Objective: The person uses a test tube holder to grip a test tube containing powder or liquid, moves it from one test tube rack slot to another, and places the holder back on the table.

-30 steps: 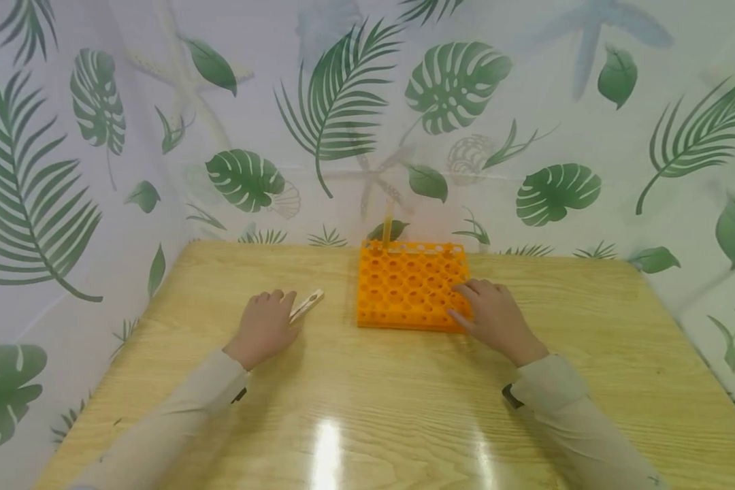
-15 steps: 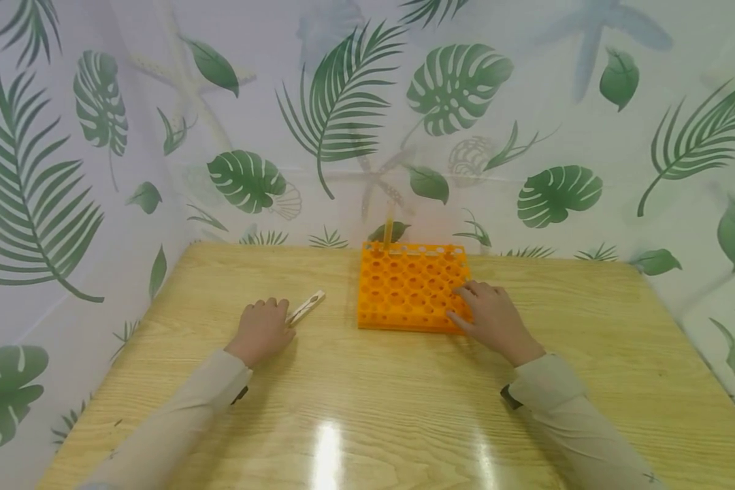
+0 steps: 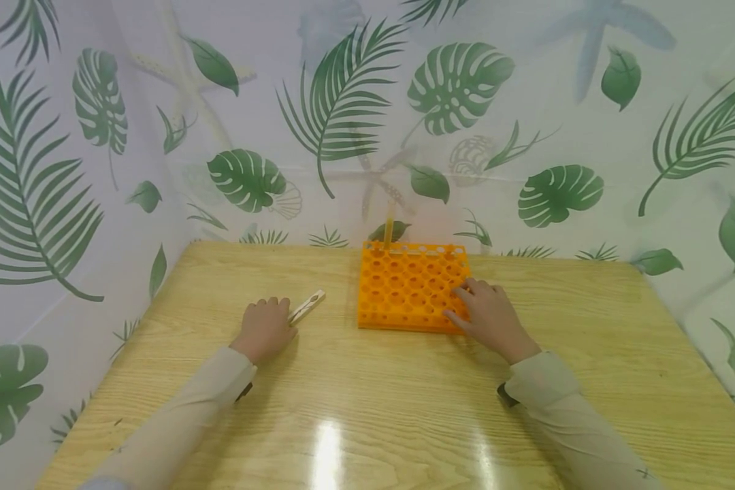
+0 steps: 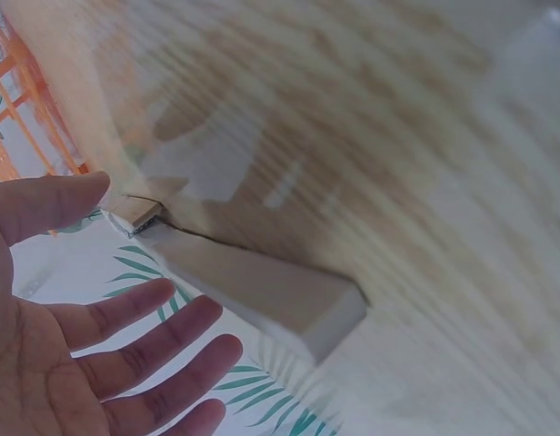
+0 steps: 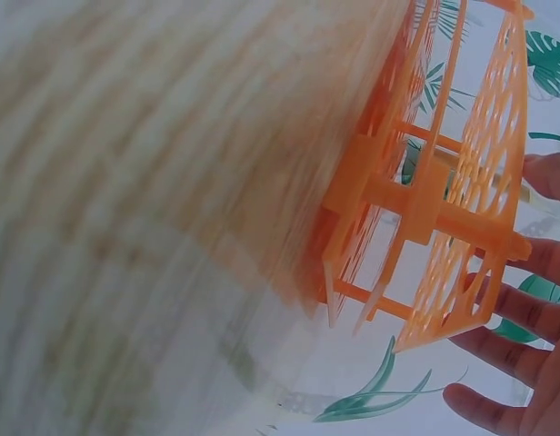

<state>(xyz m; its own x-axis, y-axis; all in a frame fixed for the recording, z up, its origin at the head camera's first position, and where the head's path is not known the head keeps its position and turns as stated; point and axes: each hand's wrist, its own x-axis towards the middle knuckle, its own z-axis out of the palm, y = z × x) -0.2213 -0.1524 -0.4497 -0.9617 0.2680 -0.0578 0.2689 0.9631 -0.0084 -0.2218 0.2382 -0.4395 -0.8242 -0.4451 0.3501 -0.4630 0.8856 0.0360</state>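
A wooden test tube clamp (image 3: pixel 307 306) lies slantwise on the table in the head view. Over its near end is my left hand (image 3: pixel 265 329). From the left wrist, the clamp (image 4: pixel 248 277) rests on the wood beside loosely spread fingers (image 4: pixel 153 345), which do not close round it. My right hand (image 3: pixel 493 320) reaches the right side of an orange test tube rack (image 3: pixel 404 318), thumb and fingers apart. The right wrist view has relaxed fingertips (image 5: pixel 503 350) by the rack's perforated top (image 5: pixel 485 154); whether all touch it, I cannot tell. One clear yellowish test tube (image 3: pixel 388 228) stands upright in the rack's back left.
The wooden table (image 3: pixel 367 381) runs back to a white curtain (image 3: pixel 343 136) printed with green leaves, which also closes off the left and right sides. Light glares off the front part of the tabletop.
My left hand has drawn back slightly toward the lower left over the past second. The right hand, the rack and the clamp stay nearly where they were.
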